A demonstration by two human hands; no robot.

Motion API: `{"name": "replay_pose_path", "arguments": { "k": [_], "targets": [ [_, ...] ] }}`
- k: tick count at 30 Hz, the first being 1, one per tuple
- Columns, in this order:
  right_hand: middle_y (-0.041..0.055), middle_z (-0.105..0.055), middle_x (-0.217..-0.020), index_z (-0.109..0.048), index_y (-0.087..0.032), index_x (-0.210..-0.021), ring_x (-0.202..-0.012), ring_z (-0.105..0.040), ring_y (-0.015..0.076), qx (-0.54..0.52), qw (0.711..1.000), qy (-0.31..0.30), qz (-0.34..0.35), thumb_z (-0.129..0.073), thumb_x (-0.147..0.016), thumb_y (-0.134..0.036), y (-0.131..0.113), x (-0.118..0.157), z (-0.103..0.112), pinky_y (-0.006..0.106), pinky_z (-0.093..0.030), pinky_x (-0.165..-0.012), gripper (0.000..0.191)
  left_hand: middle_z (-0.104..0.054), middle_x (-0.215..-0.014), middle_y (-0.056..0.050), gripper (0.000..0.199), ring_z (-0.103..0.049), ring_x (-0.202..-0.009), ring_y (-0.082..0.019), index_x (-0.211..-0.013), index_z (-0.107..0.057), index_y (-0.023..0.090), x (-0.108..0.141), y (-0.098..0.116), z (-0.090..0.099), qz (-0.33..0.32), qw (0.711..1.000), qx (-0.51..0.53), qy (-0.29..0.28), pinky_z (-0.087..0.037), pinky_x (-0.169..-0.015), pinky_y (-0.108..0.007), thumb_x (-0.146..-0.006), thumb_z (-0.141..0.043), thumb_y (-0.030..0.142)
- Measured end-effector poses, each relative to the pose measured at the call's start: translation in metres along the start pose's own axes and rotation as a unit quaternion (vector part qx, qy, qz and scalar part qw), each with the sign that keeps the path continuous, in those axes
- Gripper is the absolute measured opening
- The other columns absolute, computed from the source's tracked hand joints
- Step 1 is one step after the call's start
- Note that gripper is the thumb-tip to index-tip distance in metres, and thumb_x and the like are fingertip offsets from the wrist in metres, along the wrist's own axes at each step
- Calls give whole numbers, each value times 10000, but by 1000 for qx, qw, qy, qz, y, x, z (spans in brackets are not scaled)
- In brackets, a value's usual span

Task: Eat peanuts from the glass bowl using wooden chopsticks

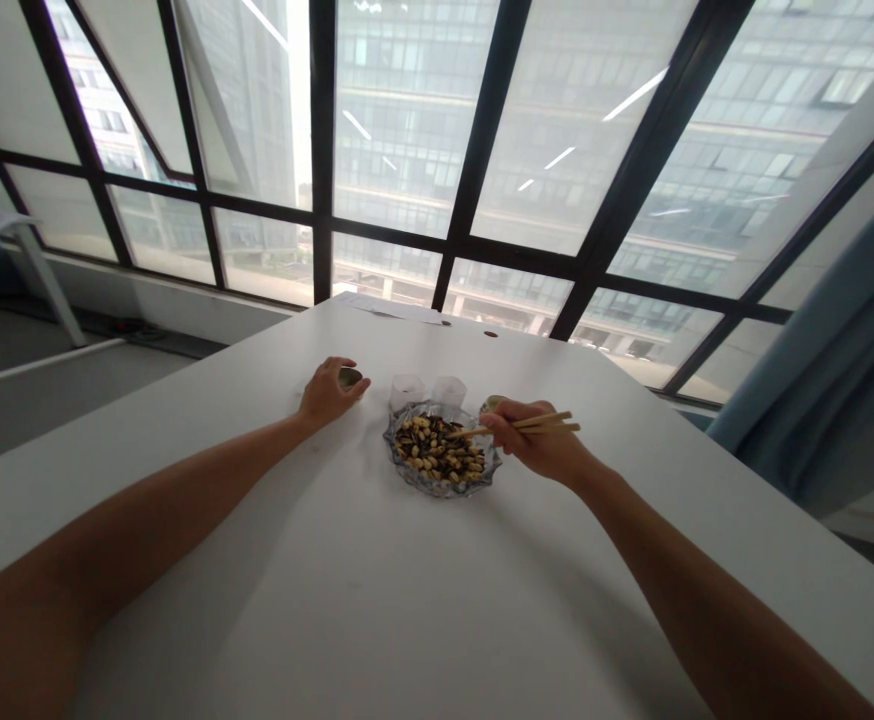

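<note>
A clear glass bowl (443, 489) with a wavy rim stands on the white table (347, 600). It holds a mix of dark striped seeds and pale nuts (437, 448). My right hand (538, 440), at the bowl's right side, grips a pair of wooden chopsticks (549, 424). Their tips reach over the nuts; whether anything is pinched between them is too small to tell. Left of the bowl, my left hand (330, 392) curls its thumb and fingers around a small round cup (349, 378) with a dark inside. The fingers partly hide this cup.
Two small translucent cups (449, 389) stand just behind the bowl. Another small round cup (492, 403) is partly hidden by my right hand. White paper (384, 308) lies at the table's far edge, near a brown spot (490, 334). Windows and a blue curtain (819, 370) lie beyond.
</note>
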State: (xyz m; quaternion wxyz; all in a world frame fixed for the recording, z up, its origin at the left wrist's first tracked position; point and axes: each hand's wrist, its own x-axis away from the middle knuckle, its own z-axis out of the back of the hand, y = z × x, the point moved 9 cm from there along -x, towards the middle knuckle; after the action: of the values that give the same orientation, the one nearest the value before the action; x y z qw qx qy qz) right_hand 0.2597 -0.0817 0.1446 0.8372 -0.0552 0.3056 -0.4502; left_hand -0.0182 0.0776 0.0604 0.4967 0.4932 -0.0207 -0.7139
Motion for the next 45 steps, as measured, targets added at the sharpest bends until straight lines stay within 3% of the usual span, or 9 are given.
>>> {"name": "replay_pose_path", "arguments": {
  "k": [21,33,45],
  "targets": [
    [17,-568,-512,-498,-213,-642,-450,-520,133,13,999,19,-31,-349,-1000,-573,-8,0,4,256,-393,-467,529,-660,-1123,-113,352,-631,-1044,-274,-1055,-604,203,0,0,0,0,1000,1,2,-518,-920,-426,-812,-673,449],
    [33,-606,-502,-591,-183,-698,-384,-544,133,-119,978,101,-136,-432,-919,-723,27,6,11,231,-405,-363,605,-661,-1122,-105,345,-629,-1041,-263,-1052,-603,211,1,0,0,9,1000,0,0,-514,-923,-411,-809,-672,447],
    [30,-613,-496,-604,-182,-691,-380,-554,132,-160,969,120,-147,-493,-859,-767,34,5,11,225,-409,-348,619,-662,-1124,-106,349,-633,-1043,-269,-1053,-603,215,1,0,0,5,1000,0,0,-522,-918,-415,-811,-668,458]
  ]
}}
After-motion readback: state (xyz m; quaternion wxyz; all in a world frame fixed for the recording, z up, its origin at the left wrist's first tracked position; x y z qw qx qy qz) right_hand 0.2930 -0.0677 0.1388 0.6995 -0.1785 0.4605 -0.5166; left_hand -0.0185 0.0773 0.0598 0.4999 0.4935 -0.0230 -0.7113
